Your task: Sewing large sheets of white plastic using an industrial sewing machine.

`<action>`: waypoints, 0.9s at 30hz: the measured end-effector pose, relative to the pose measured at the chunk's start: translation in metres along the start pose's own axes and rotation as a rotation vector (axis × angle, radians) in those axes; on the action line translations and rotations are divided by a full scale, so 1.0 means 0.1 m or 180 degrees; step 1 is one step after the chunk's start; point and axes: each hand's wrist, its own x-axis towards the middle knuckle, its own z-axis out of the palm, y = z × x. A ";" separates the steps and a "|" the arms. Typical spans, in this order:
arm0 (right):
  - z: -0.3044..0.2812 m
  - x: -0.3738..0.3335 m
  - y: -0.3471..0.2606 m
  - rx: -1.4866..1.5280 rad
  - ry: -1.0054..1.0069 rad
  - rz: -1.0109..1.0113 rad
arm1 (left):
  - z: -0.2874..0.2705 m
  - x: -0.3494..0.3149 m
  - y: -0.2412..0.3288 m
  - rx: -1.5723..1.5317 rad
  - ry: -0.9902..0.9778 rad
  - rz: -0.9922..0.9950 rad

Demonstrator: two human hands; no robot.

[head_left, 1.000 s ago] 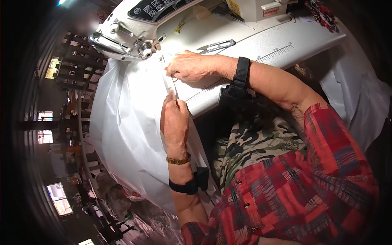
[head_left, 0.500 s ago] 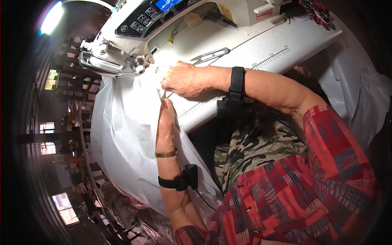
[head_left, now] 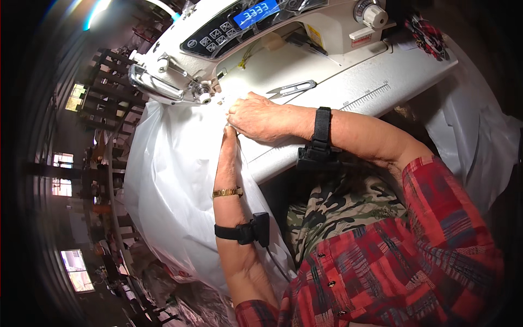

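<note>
The person sits at a white industrial sewing machine [head_left: 283, 49], both hands up at the needle end. The right hand [head_left: 260, 115] lies palm down on the white tabletop [head_left: 403, 76], fingers curled and pressed onto the edge of a sheet of white translucent fabric [head_left: 174, 185], close beside the presser foot [head_left: 204, 97]; it pins the cloth flat more than it grips it. The left hand [head_left: 230, 143] reaches up from below, narrow and stretched, its fingertips tucked under the right hand so that I cannot tell how they close, though they meet the same fabric edge there. The fabric starts at the needle area, runs under both hands and spills off the near tabletop edge in a big, loose, glossy heap to the person's left, hanging well down toward the floor. A small pair of metal thread snips [head_left: 292, 88] lies on the machine bed just beyond the right hand, not touched. A printed ruler scale [head_left: 370, 99] runs along the tabletop to the right of the wrist. Each forearm carries a black strap with a small black box: one on the right wrist [head_left: 320, 136], one on the left forearm [head_left: 248, 231], below a gold wristwatch [head_left: 227, 192]. More white fabric bunches at the far right beside the tabletop [head_left: 479, 141]. The person wears a red plaid shirt [head_left: 392, 261] over a camouflage top.
</note>
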 end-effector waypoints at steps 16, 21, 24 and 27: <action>-0.04 -0.05 0.06 -0.0010 0.0015 -0.0164 | -1.05 -0.79 1.04 -0.0492 -0.0849 0.1014; -0.07 -0.13 0.11 0.0082 -0.0198 0.0035 | -2.14 -0.72 0.49 -0.0076 -0.0360 0.0440; -0.08 -0.17 0.14 -0.0020 0.0302 -0.0146 | -2.42 -0.22 -0.41 0.1926 0.0234 0.0460; -0.07 -0.21 0.15 -0.0097 0.0232 -0.0141 | -2.17 -0.06 -1.06 0.1546 -0.0245 -0.1002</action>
